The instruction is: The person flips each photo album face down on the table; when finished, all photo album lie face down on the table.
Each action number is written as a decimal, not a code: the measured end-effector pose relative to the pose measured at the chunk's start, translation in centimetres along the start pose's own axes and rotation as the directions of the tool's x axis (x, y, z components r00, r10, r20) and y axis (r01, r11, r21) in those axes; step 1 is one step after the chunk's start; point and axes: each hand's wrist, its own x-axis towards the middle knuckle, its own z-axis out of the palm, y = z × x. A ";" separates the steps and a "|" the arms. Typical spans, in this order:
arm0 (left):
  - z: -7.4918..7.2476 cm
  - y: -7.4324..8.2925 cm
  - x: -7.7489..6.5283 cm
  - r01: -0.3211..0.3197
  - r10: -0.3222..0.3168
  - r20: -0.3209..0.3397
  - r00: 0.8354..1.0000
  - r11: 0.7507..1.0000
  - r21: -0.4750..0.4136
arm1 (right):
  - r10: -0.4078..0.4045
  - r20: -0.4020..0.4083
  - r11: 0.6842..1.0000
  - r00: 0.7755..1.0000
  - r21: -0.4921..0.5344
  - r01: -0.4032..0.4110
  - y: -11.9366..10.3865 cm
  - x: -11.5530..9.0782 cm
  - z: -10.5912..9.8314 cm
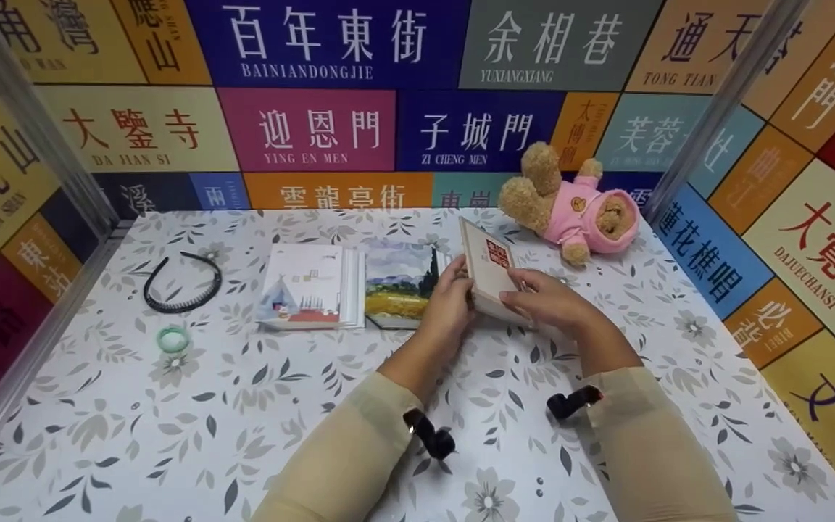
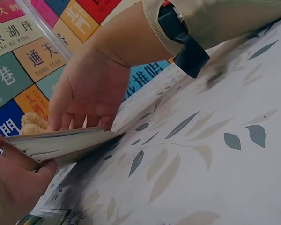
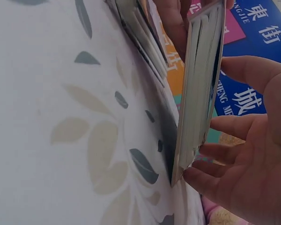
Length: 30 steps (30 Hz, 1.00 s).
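A beige hardcover book (image 1: 491,264) with a red square on its front is held tilted up at the right of the table. My left hand (image 1: 450,301) grips its left side, the thumb against one cover in the left wrist view. The fingers of my right hand (image 1: 551,301) are fairly straight, their tips touching the front cover and its right edge. In the right wrist view the page block (image 3: 201,75) faces the camera, slightly fanned. Whether the book's lower corner touches the table is unclear.
Left of the book lie a landscape-painting book (image 1: 399,279) and a white illustrated book (image 1: 305,283). A black headband (image 1: 182,304) and a green hair ring (image 1: 172,338) lie further left. A teddy bear in pink (image 1: 573,210) lies behind, against the printed wall (image 1: 309,119).
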 end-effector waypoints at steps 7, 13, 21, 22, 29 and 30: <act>0.5 0.7 -0.5 -0.048 0.047 0.034 0.998 0.998 0.042 | -0.053 -0.071 0.996 0.996 0.073 0.058 -1.9 -0.7 0.6; 1.0 0.9 -1.1 -0.158 0.145 0.106 0.984 0.980 0.120 | -0.179 -0.133 0.942 0.975 0.263 0.209 -3.6 -1.6 1.2; 0.5 0.7 -1.4 -0.295 0.235 0.214 0.948 0.901 0.319 | -0.150 -0.162 0.864 0.975 0.457 0.209 -3.7 -1.8 1.0; 0.4 0.6 -1.3 -0.293 0.231 0.220 0.948 0.903 0.316 | -0.149 -0.164 0.862 0.975 0.462 0.210 -3.6 -1.7 0.8; 0.3 0.0 -1.0 -0.176 0.121 0.207 0.971 0.946 0.274 | -0.144 -0.189 0.851 0.971 0.477 0.219 -2.5 -1.1 0.2; 0.3 -0.1 -0.9 -0.151 0.097 0.213 0.972 0.955 0.255 | -0.133 -0.190 0.853 0.973 0.477 0.210 -2.4 -1.0 0.2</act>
